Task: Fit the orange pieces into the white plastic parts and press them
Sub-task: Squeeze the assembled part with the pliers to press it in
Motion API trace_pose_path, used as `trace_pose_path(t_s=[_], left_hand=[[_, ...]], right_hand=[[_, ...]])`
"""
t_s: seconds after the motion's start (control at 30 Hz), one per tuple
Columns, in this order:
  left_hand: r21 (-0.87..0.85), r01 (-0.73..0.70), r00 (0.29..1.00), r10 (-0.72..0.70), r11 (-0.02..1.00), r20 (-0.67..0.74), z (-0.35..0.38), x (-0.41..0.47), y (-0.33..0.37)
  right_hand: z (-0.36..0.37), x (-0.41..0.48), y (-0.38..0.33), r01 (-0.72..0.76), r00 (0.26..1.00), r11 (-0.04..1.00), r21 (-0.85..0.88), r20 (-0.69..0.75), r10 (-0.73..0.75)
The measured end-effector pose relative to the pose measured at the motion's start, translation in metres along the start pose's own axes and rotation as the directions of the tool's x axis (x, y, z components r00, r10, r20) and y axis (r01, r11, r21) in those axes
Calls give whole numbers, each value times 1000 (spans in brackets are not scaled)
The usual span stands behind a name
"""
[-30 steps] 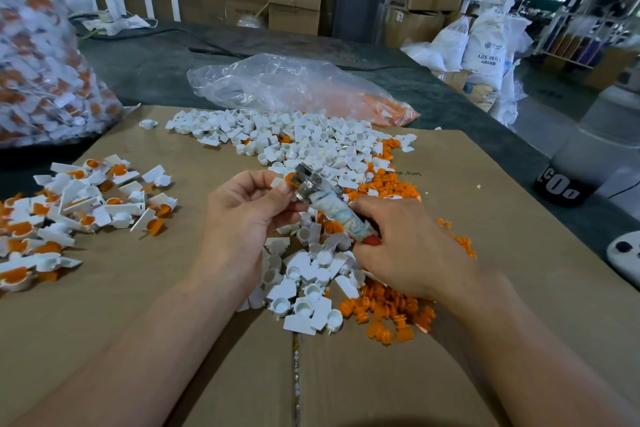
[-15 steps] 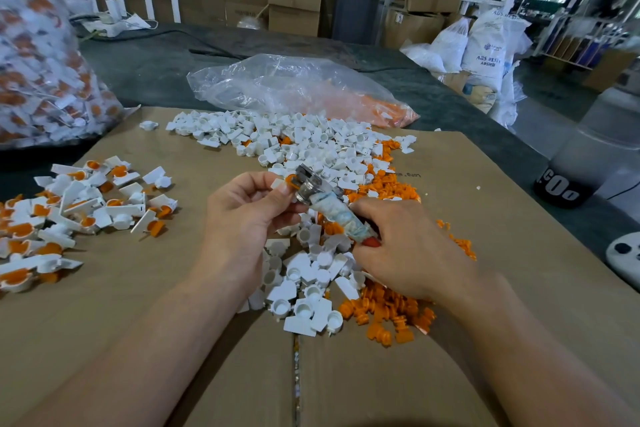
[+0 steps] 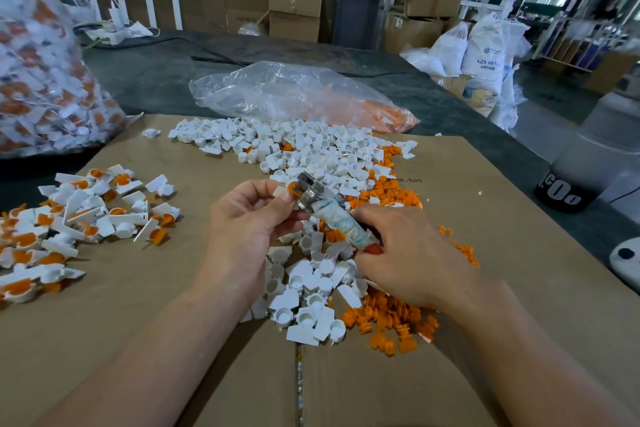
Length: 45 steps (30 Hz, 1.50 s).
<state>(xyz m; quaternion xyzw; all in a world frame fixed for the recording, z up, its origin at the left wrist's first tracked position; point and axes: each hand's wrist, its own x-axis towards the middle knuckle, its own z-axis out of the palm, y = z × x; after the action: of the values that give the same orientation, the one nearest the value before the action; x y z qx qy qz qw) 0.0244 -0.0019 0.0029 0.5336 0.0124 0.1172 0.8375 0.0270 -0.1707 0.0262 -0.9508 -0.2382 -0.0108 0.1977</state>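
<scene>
My left hand [image 3: 244, 229] pinches a small white plastic part with an orange piece [image 3: 290, 189] in it. My right hand [image 3: 405, 256] grips the wrapped handle of a metal-headed pressing tool [image 3: 320, 203], whose silver head sits against that orange piece. Below and behind my hands lies a heap of loose white parts [image 3: 304, 156]. Loose orange pieces [image 3: 391, 317] spread along its right side and under my right wrist. Finished white-and-orange parts [image 3: 79, 218] lie in a pile at the left.
All of this rests on flattened brown cardboard [image 3: 502, 288] over a dark table. A clear bag of orange pieces [image 3: 301, 97] lies behind the heap. A big bag of finished parts [image 3: 41, 55] stands far left. A dark bottle [image 3: 568, 184] stands at the right edge.
</scene>
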Motion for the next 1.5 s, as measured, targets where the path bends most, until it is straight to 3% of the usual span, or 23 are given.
trace_pose_path(t_s=[0.5, 1.5], left_hand=[[55, -55, 998, 53, 997, 39, -1, 0, -1], [88, -26, 999, 22, 996, 37, -2, -1, 1]], right_hand=[[-9, -2, 4, -32, 999, 999, 20, -42, 33], [-18, -4, 8, -107, 994, 986, 126, 39, 102]])
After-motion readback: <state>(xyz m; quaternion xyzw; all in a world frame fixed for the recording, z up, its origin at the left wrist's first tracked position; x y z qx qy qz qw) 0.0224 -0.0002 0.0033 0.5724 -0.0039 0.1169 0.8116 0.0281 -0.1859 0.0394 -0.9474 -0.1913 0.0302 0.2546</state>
